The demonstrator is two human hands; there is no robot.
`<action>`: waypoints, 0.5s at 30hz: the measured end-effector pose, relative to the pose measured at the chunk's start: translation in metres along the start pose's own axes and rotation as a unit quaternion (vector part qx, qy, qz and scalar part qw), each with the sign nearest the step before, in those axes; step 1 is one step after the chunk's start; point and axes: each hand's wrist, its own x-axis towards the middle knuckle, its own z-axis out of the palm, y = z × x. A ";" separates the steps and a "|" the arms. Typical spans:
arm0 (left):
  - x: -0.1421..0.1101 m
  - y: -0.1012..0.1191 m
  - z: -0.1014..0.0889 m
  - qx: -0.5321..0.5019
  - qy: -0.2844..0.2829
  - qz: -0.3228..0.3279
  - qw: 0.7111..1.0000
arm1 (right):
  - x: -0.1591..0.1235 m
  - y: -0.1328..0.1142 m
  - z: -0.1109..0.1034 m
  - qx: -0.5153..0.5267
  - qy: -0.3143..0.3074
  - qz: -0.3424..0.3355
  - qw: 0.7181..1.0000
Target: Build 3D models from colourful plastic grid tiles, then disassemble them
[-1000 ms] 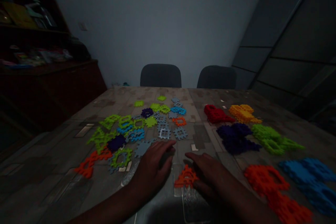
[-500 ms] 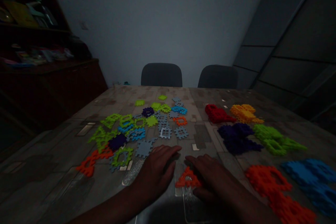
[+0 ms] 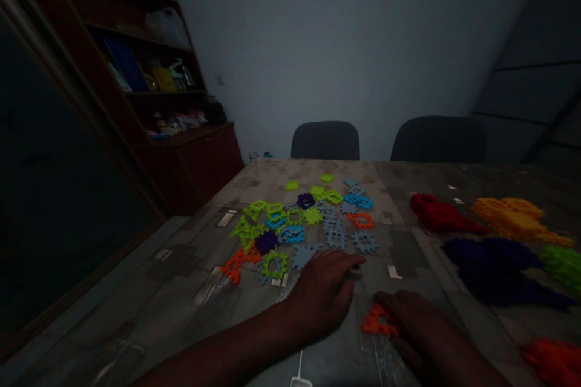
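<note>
An orange triangular interlocking tile point(image 3: 377, 321) lies near the front of the table, its right part covered by my right hand point(image 3: 411, 320), whose fingers are bent around that side. To the left, my left hand point(image 3: 324, 287) rests low over the table, fingers stretched out and nothing visible in them. Just beyond it is a flat grey tile point(image 3: 303, 256), partly hidden by the hand. A lime-green ring-shaped tile point(image 3: 275, 265) and a dark purple tile point(image 3: 266, 242) lie to its left, among loose grey, blue, green and orange tiles.
Sorted piles stand on the right: red point(image 3: 442, 215), yellow point(image 3: 517, 217), dark purple point(image 3: 499, 269), green point(image 3: 565, 266) and orange point(image 3: 554, 360). Two dark chairs point(image 3: 325, 140) stand behind the far table edge. A wooden shelf cabinet point(image 3: 190, 154) is at the left.
The view has turned left, so everything appears farther right and the blue pile is out of sight. Both hands keep nearly the same places over the table, the right still at the orange tile.
</note>
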 end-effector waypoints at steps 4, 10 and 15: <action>0.003 -0.017 -0.036 0.055 -0.022 -0.049 0.997 | 0.004 0.007 0.001 -0.013 -0.019 -0.003 1.000; -0.052 -0.061 -0.111 0.261 -0.043 -0.211 0.941 | 0.001 -0.005 0.002 -0.024 0.042 -0.016 0.999; -0.106 -0.065 -0.133 0.300 -0.061 -0.337 0.890 | 0.003 -0.021 -0.006 -0.017 0.037 -0.019 0.999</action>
